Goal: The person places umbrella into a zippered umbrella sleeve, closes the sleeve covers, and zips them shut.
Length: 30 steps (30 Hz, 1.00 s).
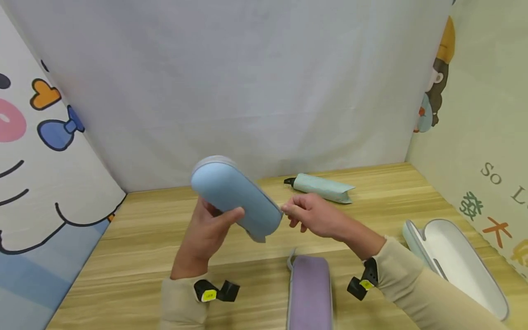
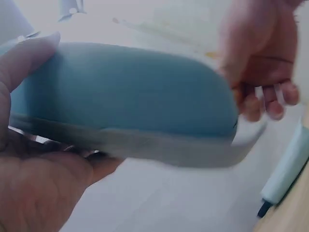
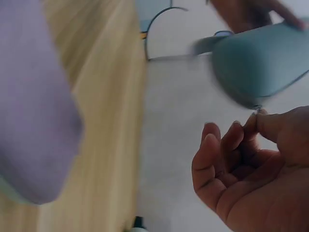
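Observation:
A light blue zip pencil case (image 1: 237, 195) is held up above the table, tilted down to the right. My left hand (image 1: 208, 229) grips it from below, with the thumb across its near face. At the lower right end, my right hand (image 1: 311, 213) pinches the zipper pull (image 3: 258, 107) between thumb and index finger. A grey band (image 2: 178, 150) runs along the case's side in the left wrist view. Beneath the hands, a lavender pencil case (image 1: 310, 293) with a loop at its far end lies on the wooden table (image 1: 136, 256).
A folded pale green umbrella (image 1: 323, 185) with a black handle lies near the back edge. At the right stands an opened hard case (image 1: 458, 261) with a white inside. A white cloth (image 1: 247, 91) hangs behind the table, and printed panels flank both sides.

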### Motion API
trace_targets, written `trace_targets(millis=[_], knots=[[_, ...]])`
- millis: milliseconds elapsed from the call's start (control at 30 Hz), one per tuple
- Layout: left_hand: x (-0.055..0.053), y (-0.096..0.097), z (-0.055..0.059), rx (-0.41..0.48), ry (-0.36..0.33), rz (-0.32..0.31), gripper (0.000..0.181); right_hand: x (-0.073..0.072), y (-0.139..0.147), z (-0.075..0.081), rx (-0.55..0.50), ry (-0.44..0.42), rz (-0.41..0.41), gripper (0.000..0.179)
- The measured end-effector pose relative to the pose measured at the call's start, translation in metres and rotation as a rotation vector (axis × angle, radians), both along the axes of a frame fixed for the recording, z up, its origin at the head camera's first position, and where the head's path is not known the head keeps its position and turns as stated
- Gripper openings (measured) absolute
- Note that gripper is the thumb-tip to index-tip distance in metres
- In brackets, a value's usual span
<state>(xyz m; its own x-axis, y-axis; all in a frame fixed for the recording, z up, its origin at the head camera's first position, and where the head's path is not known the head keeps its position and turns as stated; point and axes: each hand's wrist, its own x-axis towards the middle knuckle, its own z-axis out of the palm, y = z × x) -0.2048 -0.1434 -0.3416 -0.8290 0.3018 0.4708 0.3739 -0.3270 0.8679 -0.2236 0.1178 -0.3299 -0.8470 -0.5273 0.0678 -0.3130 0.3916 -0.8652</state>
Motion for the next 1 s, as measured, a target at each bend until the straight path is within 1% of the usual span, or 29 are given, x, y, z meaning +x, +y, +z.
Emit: trace_targets(millis=[33,67,133,233,300,333,467,600,700,767,867,1000], knots=[[0.000,-0.002,0.000,0.038,0.000,0.000,0.074,0.000,0.001,-0.004,0.000,-0.017,-0.007,0.026],[0.000,-0.003,0.001,0.056,-0.004,0.014,0.072,0.000,0.003,-0.007,-0.002,-0.025,-0.014,0.026],[-0.001,-0.005,0.002,0.039,-0.023,0.071,0.071,-0.001,0.005,-0.010,-0.017,-0.042,-0.031,0.027],[-0.002,-0.003,0.005,-0.004,-0.067,0.137,0.073,-0.004,0.010,-0.011,-0.047,-0.066,-0.058,0.030],[-0.003,-0.002,0.005,0.004,-0.096,0.174,0.073,-0.006,0.013,-0.010,-0.083,-0.102,-0.080,0.032],[-0.003,-0.002,0.006,0.025,-0.110,0.179,0.072,-0.006,0.015,-0.010,-0.111,-0.131,-0.087,0.032],[-0.004,0.005,0.005,0.147,-0.154,0.170,0.066,-0.007,0.017,-0.012,-0.239,-0.259,-0.090,0.033],[-0.004,0.015,0.004,0.274,-0.175,0.152,0.062,-0.003,0.012,-0.019,-0.375,-0.395,-0.058,0.034],[-0.004,0.022,0.004,0.347,-0.185,0.156,0.060,0.000,0.005,-0.023,-0.497,-0.479,-0.035,0.031],[-0.004,0.026,0.003,0.383,-0.185,0.161,0.060,0.002,-0.001,-0.024,-0.570,-0.530,-0.018,0.029],[-0.004,0.030,0.002,0.417,-0.180,0.154,0.060,0.008,-0.011,-0.024,-0.641,-0.591,0.026,0.031],[-0.004,0.031,0.000,0.417,-0.172,0.132,0.061,0.015,-0.022,-0.026,-0.693,-0.636,0.090,0.032]])
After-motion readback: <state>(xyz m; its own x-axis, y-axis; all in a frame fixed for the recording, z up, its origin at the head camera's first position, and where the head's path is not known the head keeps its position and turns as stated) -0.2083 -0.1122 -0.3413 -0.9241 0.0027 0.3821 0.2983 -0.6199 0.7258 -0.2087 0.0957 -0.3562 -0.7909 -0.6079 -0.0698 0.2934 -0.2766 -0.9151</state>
